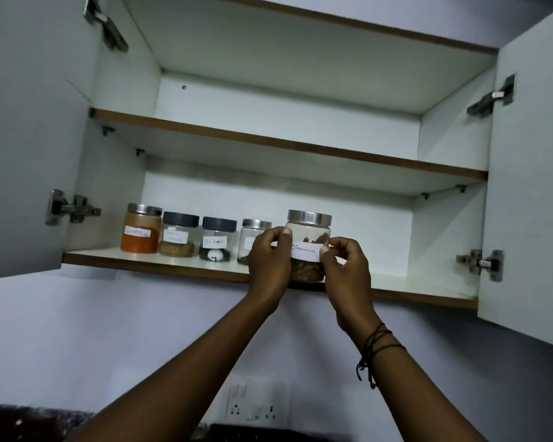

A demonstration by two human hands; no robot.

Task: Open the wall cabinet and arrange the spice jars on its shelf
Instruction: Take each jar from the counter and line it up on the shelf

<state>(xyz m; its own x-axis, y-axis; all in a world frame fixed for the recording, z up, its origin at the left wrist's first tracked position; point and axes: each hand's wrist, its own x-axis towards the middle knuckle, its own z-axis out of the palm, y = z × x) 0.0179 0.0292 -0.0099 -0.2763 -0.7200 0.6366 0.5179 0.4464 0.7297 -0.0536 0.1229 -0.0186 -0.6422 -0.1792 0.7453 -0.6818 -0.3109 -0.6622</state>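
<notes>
Cabinet open; cinnamon jar (307, 247) at front edge of lower shelf (173, 261), right of four jars, both hands' fingers clamped on its sides, left hand (268, 260), right hand (345, 266); best slide back level, label forward, aligned with row.

Home kitchen, open wall cabinet (288, 161), labelled spice jars (179, 234), wall sockets (256, 406)
</notes>
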